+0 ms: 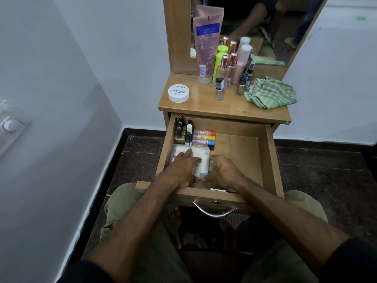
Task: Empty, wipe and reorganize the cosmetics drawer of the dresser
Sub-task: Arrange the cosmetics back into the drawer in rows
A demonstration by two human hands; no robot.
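A person sat facing a small wooden dresser with its drawer (269,160) pulled fully open over their knees. Both hands were inside it. The left hand (181,166) lay with straight fingers flat on a clear plastic box (202,154) at the drawer's front left. The right hand (222,170) had its fingers curled against the box's right edge, seemingly gripping it.

The job looked well along, in the reorganizing stage. Behind the box, three colourful tubes (204,137) lay stacked in a row, and a cluster of about six small dark-capped bottles (182,131) stood in the back left corner. The drawer's right half showed bare wood.

Still waiting on the dresser top (204,107): one white round tub (178,92), one tall pink tube (206,45), one green bottle (219,64), two pink-capped perfume bottles (226,68), one pale pink bottle (241,62), and about three nail polish bottles (219,88), some partly hidden. One green striped cloth (271,92) lay crumpled at the right, suggesting wiping was finished.
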